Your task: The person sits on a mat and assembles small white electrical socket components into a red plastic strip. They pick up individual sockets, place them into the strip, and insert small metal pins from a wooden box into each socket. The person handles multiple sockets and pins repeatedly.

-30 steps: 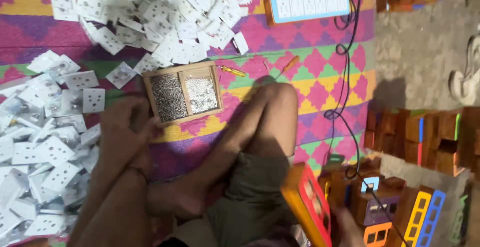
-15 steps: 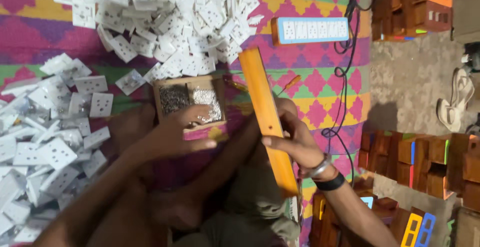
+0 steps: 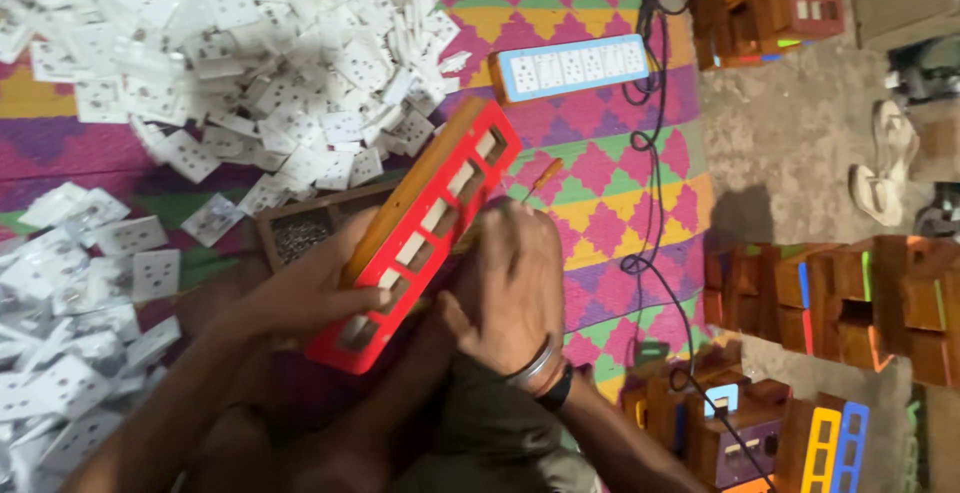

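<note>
Left hand point(image 3: 310, 298) at centre-left of the frame, reaching up from the lower left along a bare forearm, palm down, fingers stretched rightward and curled over an edge, thumb tucked beneath. Right hand point(image 3: 510, 283) just right of centre, back of the hand turned to the camera, fingers bent forward and pressed together, thumb angled toward the left hand. Both hands close side by side, nearly touching. Right wrist ringed by a metal bangle and a dark band, forearm running down to the lower right. Bent knee below the hands.
</note>
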